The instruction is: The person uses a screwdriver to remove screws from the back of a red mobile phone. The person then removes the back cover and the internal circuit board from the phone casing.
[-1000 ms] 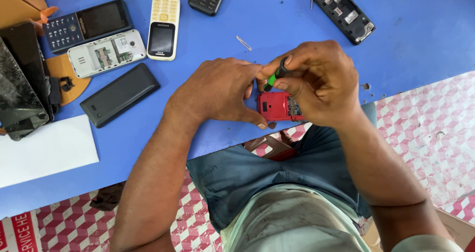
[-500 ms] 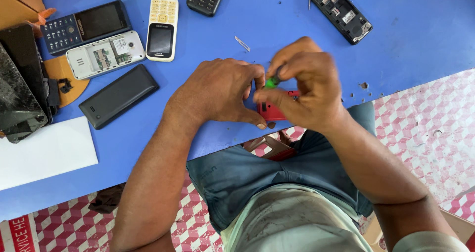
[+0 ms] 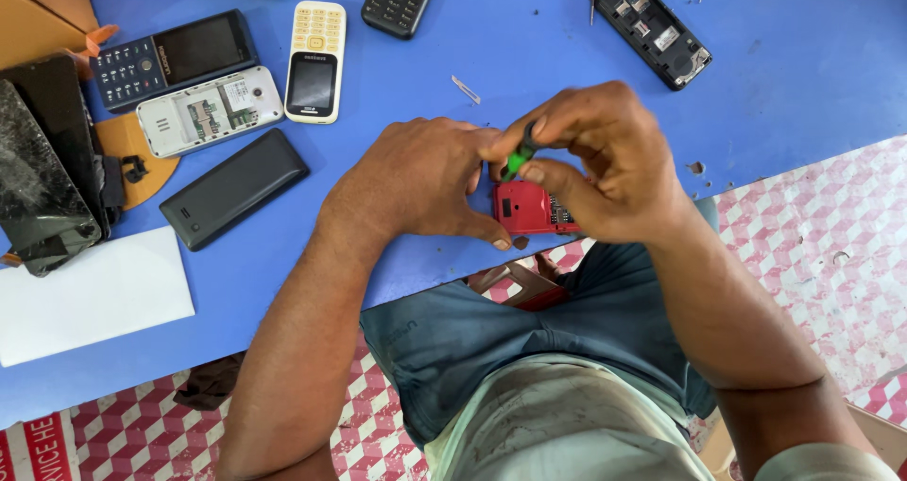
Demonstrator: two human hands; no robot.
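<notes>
A small red phone (image 3: 525, 208) lies at the near edge of the blue table (image 3: 529, 56), its back open. My left hand (image 3: 416, 179) presses down on it from the left, thumb along its front edge. My right hand (image 3: 595, 160) is above the phone, fingers pinched round a green-handled screwdriver (image 3: 516, 158) that points down at the phone's top. Most of the phone is hidden under both hands.
Several other phones lie on the table: a cream one (image 3: 315, 60), a black one (image 3: 233, 188), an opened white one (image 3: 208, 111), a dark keypad one (image 3: 175, 58), another opened one (image 3: 652, 27). White paper (image 3: 90, 297) sits at left. A cracked screen (image 3: 38, 183) lies far left.
My right hand has shifted on the screwdriver, fingers turning around its green handle. The left hand stays on the red phone, which has not moved.
</notes>
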